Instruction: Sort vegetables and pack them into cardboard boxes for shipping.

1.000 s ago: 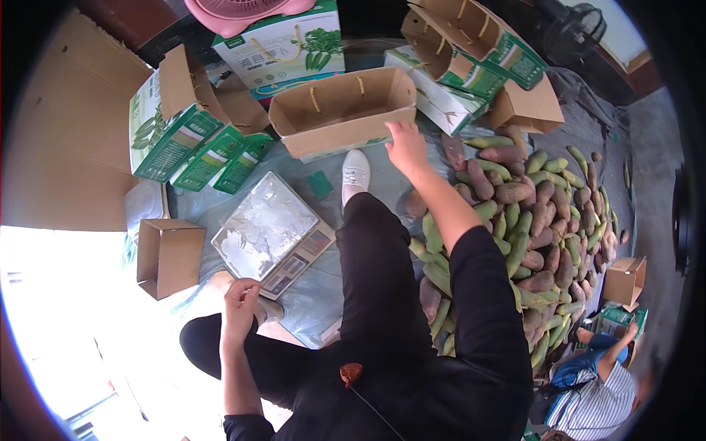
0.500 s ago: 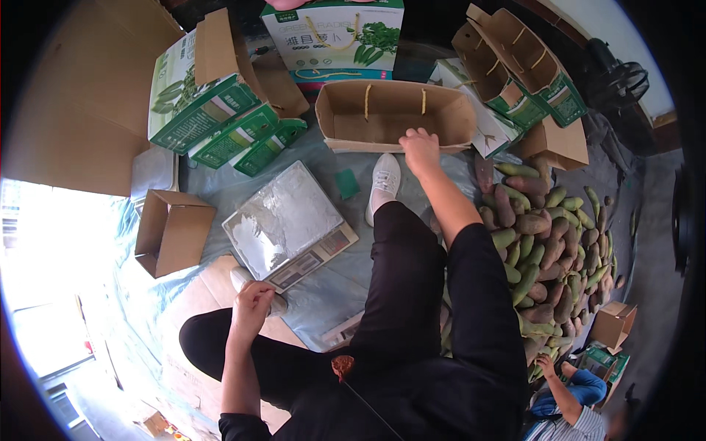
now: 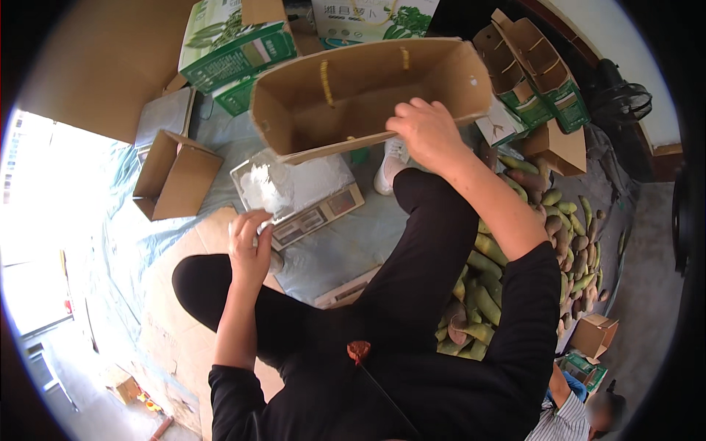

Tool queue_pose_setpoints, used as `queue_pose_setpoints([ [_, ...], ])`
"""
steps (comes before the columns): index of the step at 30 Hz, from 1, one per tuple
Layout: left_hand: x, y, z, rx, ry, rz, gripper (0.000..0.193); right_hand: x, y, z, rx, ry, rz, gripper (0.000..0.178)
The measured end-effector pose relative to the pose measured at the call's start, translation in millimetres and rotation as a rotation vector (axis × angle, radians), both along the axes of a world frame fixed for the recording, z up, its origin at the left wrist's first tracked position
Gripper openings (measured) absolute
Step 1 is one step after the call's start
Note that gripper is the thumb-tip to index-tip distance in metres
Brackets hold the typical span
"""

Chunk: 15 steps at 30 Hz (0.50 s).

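Note:
An open cardboard carton (image 3: 368, 77) with yellow cord handles hangs tilted in front of me, its brown inside showing nothing but the cords. My right hand (image 3: 430, 136) grips the carton's near rim, right of its middle, thumb outside my sight. Beneath the carton's left end, partly covered by it, lies a flat scale (image 3: 312, 180) with a silvery top plate. Close to the scale's near left corner is my left hand (image 3: 250, 246), fingers loosely bent and apart, with nothing visible in it.
A heap of green and reddish-brown radishes (image 3: 485, 294) lies to my right. Green-and-white cartons (image 3: 235, 55) stand at the far left, more open cartons (image 3: 529, 70) at the far right. A small open box (image 3: 176, 176) is left of the scale. Another person (image 3: 566, 419) sits lower right.
My right hand has lifted the carton off the floor and brought it nearer and leftward, over the scale's edge. My left hand has moved up slightly, its fingers loosening from a pinch.

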State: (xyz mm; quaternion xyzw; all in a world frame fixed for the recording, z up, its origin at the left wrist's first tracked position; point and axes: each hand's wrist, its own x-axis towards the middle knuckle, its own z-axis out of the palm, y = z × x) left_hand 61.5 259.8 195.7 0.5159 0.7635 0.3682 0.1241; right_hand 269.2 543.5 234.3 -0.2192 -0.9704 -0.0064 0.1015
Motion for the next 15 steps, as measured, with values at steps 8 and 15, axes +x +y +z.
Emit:
queue_pose_setpoints([
  [8,4.5,-14.2,24.3,0.169,0.514,0.088,0.041,-89.6,-105.9,-43.0,-0.105,0.062,0.282,0.011],
  [15,3.5,-20.8,-1.0,-0.35,0.466,0.074,0.064,-100.5,-152.7,-72.7,-0.153,-0.145,0.312,0.008],
])
